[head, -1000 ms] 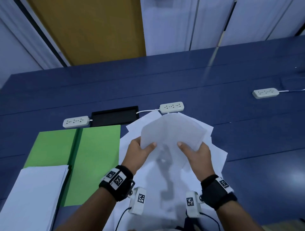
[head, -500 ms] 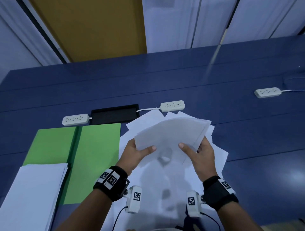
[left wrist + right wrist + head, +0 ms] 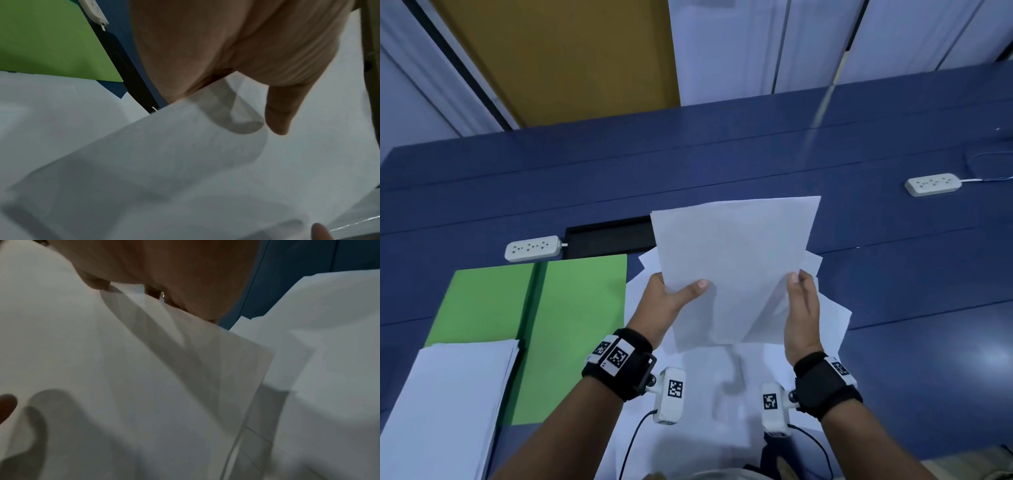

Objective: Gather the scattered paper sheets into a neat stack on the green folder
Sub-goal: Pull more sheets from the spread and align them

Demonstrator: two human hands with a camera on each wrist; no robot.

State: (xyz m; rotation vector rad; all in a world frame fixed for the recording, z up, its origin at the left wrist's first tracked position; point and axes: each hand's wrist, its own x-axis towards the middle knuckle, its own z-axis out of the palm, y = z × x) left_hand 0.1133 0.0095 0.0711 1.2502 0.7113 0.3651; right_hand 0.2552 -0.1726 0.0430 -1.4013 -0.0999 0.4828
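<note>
Both hands hold a small bundle of white sheets (image 3: 732,267) tilted up above the table. My left hand (image 3: 681,291) grips its left edge, thumb on top and fingers hidden behind. At the right edge my right hand (image 3: 799,284) pinches the bundle the same way. Finger shadows show through the paper (image 3: 164,162) in the left wrist view and through the held paper (image 3: 144,369) in the right wrist view. More loose sheets (image 3: 832,322) lie fanned on the table beneath. The open green folder (image 3: 578,325) lies to the left, with a white paper stack (image 3: 448,394) on its near left part.
On the blue table (image 3: 893,308), a white power strip (image 3: 533,247) lies behind the folder beside a black recessed panel (image 3: 609,236). Another power strip (image 3: 933,184) with its cable sits far right. Wrist camera cables hang near the table's front edge.
The held sheets have been lifted and turned from lying wide to standing tall, now hiding the middle power strip. Both hands rose, and the right hand shifted to the bundle's right edge.
</note>
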